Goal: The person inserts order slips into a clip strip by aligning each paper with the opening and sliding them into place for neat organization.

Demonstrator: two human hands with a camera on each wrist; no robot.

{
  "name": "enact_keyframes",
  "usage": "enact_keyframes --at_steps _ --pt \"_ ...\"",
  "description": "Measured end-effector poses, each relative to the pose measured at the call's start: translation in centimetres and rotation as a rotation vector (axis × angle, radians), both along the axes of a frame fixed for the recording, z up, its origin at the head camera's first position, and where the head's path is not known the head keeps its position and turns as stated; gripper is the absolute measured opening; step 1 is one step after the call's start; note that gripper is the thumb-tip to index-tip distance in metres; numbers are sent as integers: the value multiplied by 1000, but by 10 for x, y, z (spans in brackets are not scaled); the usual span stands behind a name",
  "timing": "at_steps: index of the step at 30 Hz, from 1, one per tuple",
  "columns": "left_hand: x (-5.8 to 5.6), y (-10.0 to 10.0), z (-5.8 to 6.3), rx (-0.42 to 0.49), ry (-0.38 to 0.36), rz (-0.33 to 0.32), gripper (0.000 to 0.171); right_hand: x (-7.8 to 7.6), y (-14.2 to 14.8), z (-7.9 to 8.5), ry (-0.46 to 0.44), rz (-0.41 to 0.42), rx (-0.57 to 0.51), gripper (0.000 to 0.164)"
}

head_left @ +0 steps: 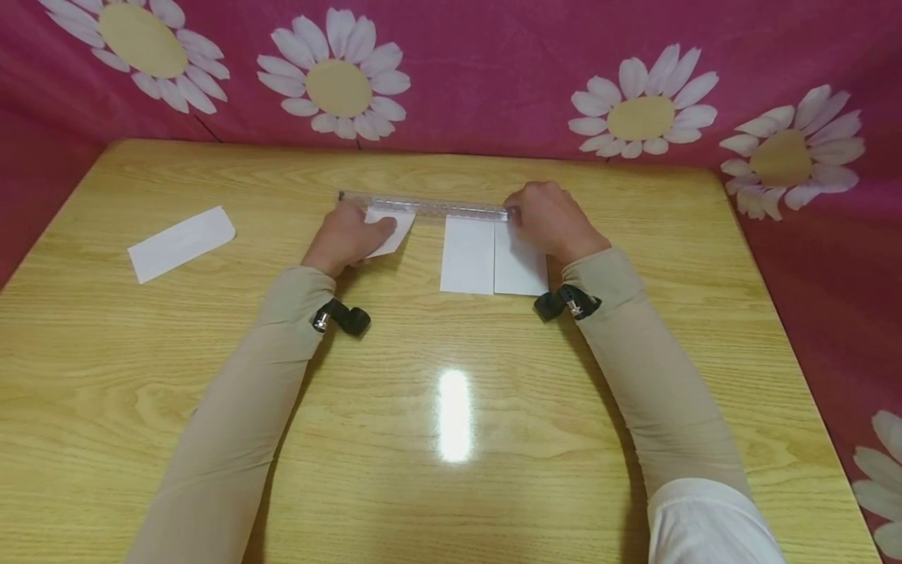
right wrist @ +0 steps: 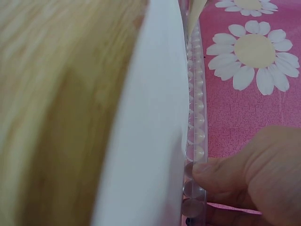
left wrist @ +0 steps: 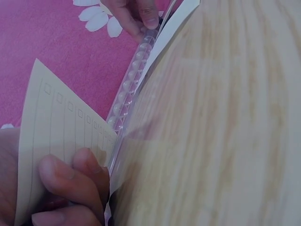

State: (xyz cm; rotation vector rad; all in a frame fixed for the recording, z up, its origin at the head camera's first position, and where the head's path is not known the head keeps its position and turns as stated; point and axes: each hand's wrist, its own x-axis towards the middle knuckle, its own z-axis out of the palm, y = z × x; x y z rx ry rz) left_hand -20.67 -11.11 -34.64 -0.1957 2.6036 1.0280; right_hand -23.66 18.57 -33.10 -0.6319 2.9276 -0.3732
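Note:
A long clear strip [head_left: 437, 208] with a row of round bubble shapes runs across the far part of the table, between the two hands. My left hand [head_left: 348, 236] pinches a white paper card [head_left: 391, 229] by the strip's left end, thumb on top. Its underside, in the left wrist view, carries ruled lines and small squares [left wrist: 59, 99]; curled fingers [left wrist: 70, 181] press there. My right hand [head_left: 553, 219] pinches the strip's right end, with the thumb on the bubbles [right wrist: 200, 136] in the right wrist view. Two white cards [head_left: 468, 254] sit side by side along the strip's near edge.
Another white paper piece [head_left: 182, 244] lies apart on the left of the wood-grain table [head_left: 395, 486]. A pink cloth [head_left: 486, 78] with large daisies hangs behind the far edge. Both wrists carry black camera mounts [head_left: 350, 319].

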Motion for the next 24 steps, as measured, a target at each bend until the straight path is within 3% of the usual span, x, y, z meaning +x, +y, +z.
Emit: enact_keyframes --at_steps 5,14,24 --pt "0 2 1 -1 -11 -8 53 0 0 -1 4 8 5 34" --pt "-1 5 2 -21 -40 -28 72 0 0 0 0 0 1 34" --pt "-1 8 0 -18 -16 -24 53 1 0 0 -5 -3 -2 34"
